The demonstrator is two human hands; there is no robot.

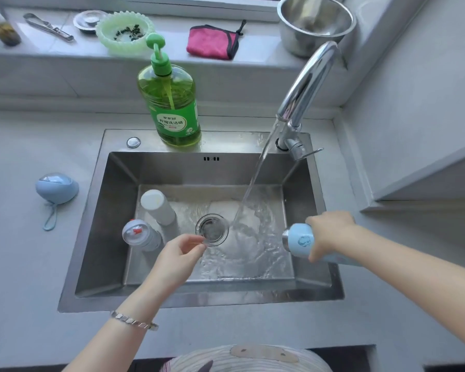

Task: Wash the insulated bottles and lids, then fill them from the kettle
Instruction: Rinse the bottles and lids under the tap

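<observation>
Stainless steel sink point(97, 210): water running from curved chrome tap point(306, 84), stream landing just at 3 o'clock of round drain strainer point(212, 229).
Right hand point(330, 234): 3 o'clock of sink, fingers wrapped round pale blue insulated bottle point(297, 240); bottle sideways, steel-rimmed end toward 9 o'clock, near stream.
Left hand point(181, 253): 7 o'clock of drain, fingers curled, thumb near forefinger; pinching anything or not, cannot tell.
White cylindrical bottle point(157, 206), grey bottle with clear domed lid point(138, 233): sink floor, 9 o'clock, side by side.
Pale blue egg-shaped lid with loop strap point(57, 187): counter, 9 o'clock, outside sink.
</observation>
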